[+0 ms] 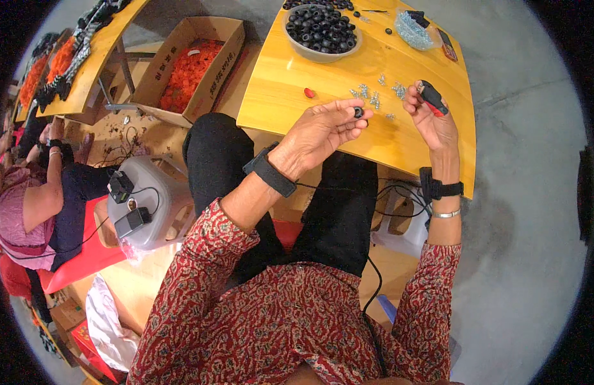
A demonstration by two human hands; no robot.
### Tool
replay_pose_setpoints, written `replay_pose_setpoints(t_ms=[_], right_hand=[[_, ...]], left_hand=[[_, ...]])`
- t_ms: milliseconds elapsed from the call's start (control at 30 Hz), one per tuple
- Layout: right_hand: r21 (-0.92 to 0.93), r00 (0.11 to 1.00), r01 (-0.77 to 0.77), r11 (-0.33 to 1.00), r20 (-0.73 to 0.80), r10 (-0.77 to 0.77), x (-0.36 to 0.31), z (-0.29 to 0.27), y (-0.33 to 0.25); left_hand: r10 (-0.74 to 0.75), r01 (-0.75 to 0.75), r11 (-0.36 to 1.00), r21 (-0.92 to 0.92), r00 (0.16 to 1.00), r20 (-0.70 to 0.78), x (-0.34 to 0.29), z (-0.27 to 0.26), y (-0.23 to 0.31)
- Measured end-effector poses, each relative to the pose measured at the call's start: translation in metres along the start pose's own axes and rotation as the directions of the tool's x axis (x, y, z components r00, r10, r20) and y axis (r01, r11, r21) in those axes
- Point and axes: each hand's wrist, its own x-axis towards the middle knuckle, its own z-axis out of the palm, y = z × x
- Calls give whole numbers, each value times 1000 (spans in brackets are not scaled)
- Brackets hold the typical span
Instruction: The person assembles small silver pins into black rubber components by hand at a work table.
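My left hand (pixel 322 131) is over the table's near edge, pinching a small black ring-like part (pixel 358 112) between thumb and fingertips. My right hand (pixel 435 128) is raised at the table's right side, its fingers wrapped round a short black-and-red object (pixel 432 97), perhaps a small tool; its exact kind I cannot make out. Between and beyond my hands, small silvery screw-like pieces (pixel 374 99) lie scattered on the yellow table (pixel 271 96). Left of them sits a small red piece (pixel 310 93). A pale bowl (pixel 317 56) heaped with similar black parts (pixel 319 29) stands farther back.
A clear container (pixel 417 32) of small pale-blue pieces stands at the far right, beside a red-and-black object (pixel 447 46). On the left are a cardboard box (pixel 213 83) with orange-red pieces and a grey stool (pixel 159 212) carrying black adapters. Another person (pixel 40 205) sits far left.
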Motion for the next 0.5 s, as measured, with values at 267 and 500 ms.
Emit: replay_pose_setpoints(t_ms=[267, 500], right_hand=[[-568, 971, -42, 822, -216, -100, -25, 69, 2], [-965, 947, 36, 260, -50, -317, -40, 101, 25]], left_hand=[[-18, 18, 1000, 9, 999, 44, 2, 3, -2], [15, -17, 1000, 22, 998, 61, -1, 7, -8]])
